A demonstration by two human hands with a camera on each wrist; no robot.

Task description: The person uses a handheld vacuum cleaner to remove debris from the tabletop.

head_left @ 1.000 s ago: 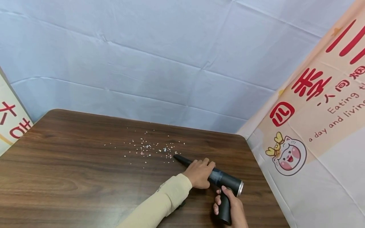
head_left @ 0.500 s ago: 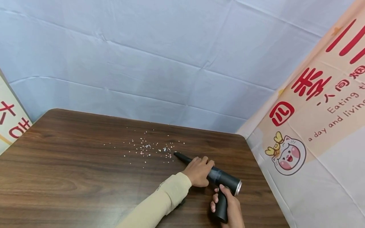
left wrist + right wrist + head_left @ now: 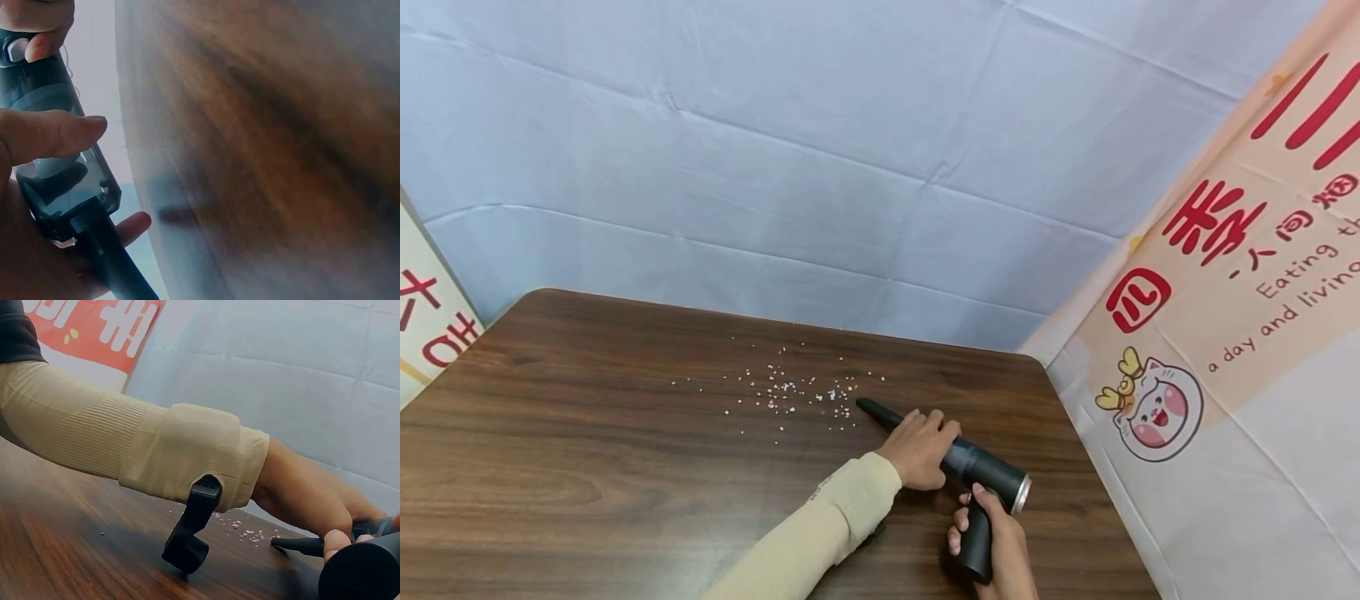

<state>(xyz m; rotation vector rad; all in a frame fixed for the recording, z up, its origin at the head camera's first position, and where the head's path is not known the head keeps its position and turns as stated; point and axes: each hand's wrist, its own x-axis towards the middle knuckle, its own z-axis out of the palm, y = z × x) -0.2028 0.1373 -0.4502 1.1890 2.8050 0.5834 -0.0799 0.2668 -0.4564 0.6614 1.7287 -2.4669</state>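
A black handheld vacuum cleaner (image 3: 992, 472) with a clear dust cup and a narrow nozzle (image 3: 877, 412) slants over the table in the head view. My left hand (image 3: 917, 450) grips its front part from above; in the left wrist view the thumb (image 3: 62, 132) lies across the clear dust cup (image 3: 69, 178). Lower right, my right hand (image 3: 1000, 533) holds the handle (image 3: 976, 542), fingers curled round it. White and pale crumbs (image 3: 786, 387) lie scattered left of the nozzle, and its tip is right at their right edge.
The brown wood-grain table (image 3: 587, 450) ends at a pale cloth backdrop (image 3: 737, 150). A printed banner (image 3: 1247, 275) hangs along the right side, another (image 3: 430, 308) at the left. A black camera mount (image 3: 190, 531) hangs below the left sleeve (image 3: 194, 450).
Both hands have shifted the vacuum cleaner slightly: its rear end has swung a little left and the nozzle tip is slightly farther from me. Most crumbs lie as before.
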